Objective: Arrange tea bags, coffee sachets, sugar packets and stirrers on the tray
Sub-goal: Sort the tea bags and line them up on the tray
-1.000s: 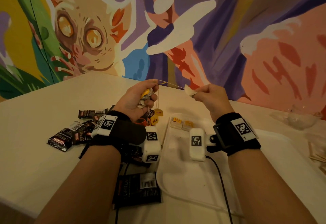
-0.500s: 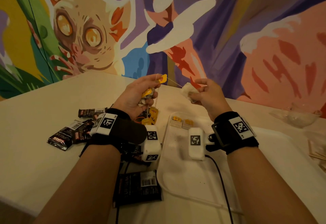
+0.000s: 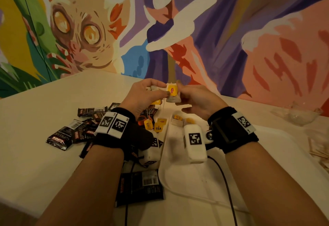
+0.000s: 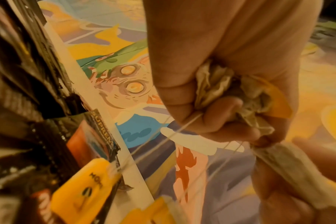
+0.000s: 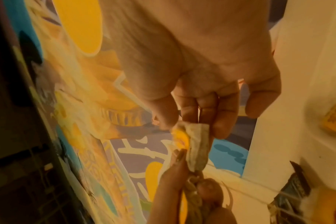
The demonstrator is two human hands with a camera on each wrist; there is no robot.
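Yellow tags and black wrappers on a cream table

Pale grey-white paper tea bag [image 3: 173, 98] has a yellow tag with red logo; glossy black coffee sachets [image 3: 58, 139] at 9 o'clock show red-and-white lettering; white plastic tray [image 3: 178, 176]; wall mural [image 3: 231, 38] in purple, pink, orange, green.

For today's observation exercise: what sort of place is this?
Probably a café or hospitality room: a bright painted mural fills the wall behind a table holding coffee sachets, tea bags and a white tray.

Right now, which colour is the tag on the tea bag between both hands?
Yellow tag with a red logo; head view shows best.
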